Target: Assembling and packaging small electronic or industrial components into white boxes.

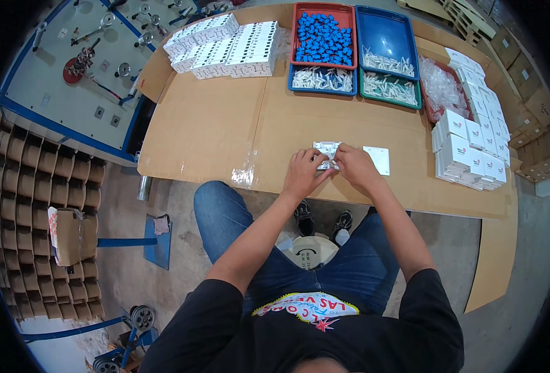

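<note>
Near the front edge of the cardboard-covered table (212, 124), the left hand (302, 171) and the right hand (354, 166) pinch a small clear packet (326, 153) between them, its long axis crosswise, equally near both. A white plate (377, 159) lies just right.

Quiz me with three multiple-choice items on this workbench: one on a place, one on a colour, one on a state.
1. Where is the white plate?
A. right of the hands
B. in a tray
C. on the floor

2. What colour are the parts filling the red tray?
A. green
B. blue
C. yellow

3. What are the hands doing?
A. resting apart
B. holding one clear packet together
C. lifting a box

A: it lies on the cardboard beside the right hand.
B: blue pieces fill it.
B: the left hand and right hand meet on the packet.
</note>
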A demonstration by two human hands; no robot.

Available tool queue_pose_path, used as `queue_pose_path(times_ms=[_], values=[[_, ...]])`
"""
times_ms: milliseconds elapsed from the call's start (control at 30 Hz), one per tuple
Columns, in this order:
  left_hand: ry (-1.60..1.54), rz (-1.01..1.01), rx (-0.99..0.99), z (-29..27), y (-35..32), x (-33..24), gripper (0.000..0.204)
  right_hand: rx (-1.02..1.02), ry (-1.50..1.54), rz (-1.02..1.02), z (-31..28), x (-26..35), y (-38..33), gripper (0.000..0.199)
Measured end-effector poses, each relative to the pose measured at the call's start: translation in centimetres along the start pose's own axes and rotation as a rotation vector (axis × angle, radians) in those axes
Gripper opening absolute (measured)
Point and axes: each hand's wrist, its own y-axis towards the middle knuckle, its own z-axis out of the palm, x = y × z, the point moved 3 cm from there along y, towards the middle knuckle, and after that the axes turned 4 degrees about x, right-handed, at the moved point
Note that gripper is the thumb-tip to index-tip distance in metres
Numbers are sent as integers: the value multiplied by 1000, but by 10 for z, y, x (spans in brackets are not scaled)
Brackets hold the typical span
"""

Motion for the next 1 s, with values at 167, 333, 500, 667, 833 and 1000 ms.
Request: queue_pose_path(times_ms=[167,333,500,667,833,1000], values=[[7,38,-61,3,-1,1,34,42,-129,32,0,1,8,15],[4,58,-94,1,-1,0,32,60,-43,3,-6,1,11,14],[-14,48,-71,0,-4,1,31,109,-93,-51,-7,6,3,12],[-13,1,19,2,-2,3,38,116,-92,-79,-8,2,2,15],[-18,-145,17,-6,4,6,74,134,-68,-106,-16,0,22,16],[-3,-107,76,-9,11,9,86,-28,39,-71,-52,-35,88,15]])
